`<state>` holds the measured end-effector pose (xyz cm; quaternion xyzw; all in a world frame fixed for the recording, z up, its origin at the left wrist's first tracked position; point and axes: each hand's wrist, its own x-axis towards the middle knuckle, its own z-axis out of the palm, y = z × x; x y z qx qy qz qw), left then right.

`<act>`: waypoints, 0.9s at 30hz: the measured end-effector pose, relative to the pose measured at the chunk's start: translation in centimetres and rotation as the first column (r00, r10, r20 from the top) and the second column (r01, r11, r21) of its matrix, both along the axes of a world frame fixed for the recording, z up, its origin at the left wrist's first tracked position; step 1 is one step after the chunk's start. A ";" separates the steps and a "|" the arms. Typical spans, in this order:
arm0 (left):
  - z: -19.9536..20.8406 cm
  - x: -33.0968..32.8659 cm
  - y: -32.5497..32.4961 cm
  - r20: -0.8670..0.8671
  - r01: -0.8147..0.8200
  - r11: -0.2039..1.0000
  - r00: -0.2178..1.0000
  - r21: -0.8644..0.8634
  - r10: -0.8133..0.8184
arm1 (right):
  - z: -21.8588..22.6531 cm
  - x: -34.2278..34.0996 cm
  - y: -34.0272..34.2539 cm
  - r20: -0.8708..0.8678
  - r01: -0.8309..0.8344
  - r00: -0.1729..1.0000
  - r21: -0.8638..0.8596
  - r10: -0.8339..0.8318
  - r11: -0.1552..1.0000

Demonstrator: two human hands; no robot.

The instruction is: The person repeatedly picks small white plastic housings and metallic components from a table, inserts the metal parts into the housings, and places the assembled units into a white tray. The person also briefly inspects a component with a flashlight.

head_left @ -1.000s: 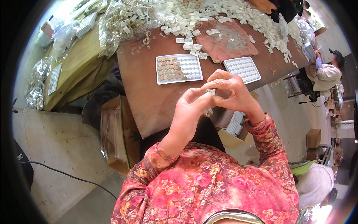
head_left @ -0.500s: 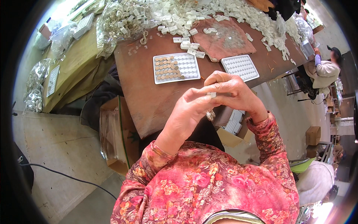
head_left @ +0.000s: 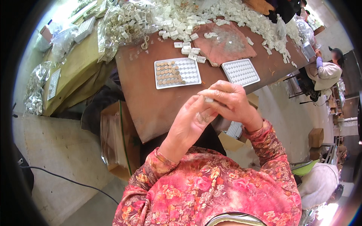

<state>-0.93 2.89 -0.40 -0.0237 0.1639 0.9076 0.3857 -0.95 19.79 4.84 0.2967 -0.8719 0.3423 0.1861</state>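
Observation:
My left hand (head_left: 184, 130) and my right hand (head_left: 235, 105) meet in front of my chest, just off the table's near edge. Between their fingertips is a small whitish plastic piece (head_left: 208, 100), partly covered by the fingers. Some small shiny pieces (head_left: 203, 117) lie in my left palm, too small to name. Beyond my hands, a white tray (head_left: 178, 87) holds rows of round tan discs on its left side, with bare white wells on its right. To its right lies a second white tray (head_left: 241, 71) with rows of white wells.
Many clear plastic boxes (head_left: 186, 50) are heaped across the far side of the brown table (head_left: 145, 101). A pink cloth (head_left: 207, 47) lies before them. Plastic bags (head_left: 109, 39) stand at far left. Cardboard boxes (head_left: 117, 139) flank my lap. Another person (head_left: 326, 71) sits far right.
My hands have come slightly lower and tilted. My left palm has turned more into view, showing the shiny pieces in it. The plastic piece stays between the fingertips.

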 end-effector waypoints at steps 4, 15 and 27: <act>-0.7 -0.7 0.2 -0.053 -0.118 0.991 0.991 0.056 0.121 | -0.8 -0.5 -1.1 -0.036 0.013 0.999 -0.043 -0.015 0.999; -3.0 -3.7 -2.2 -0.213 -0.420 0.906 0.891 -0.054 0.401 | -2.7 -11.8 9.2 0.053 0.457 0.873 0.254 -0.485 0.852; -3.6 -3.5 -2.1 -0.244 -0.403 0.912 0.894 -0.077 0.375 | -4.8 -16.7 10.9 -0.068 0.224 0.974 0.424 -0.216 0.878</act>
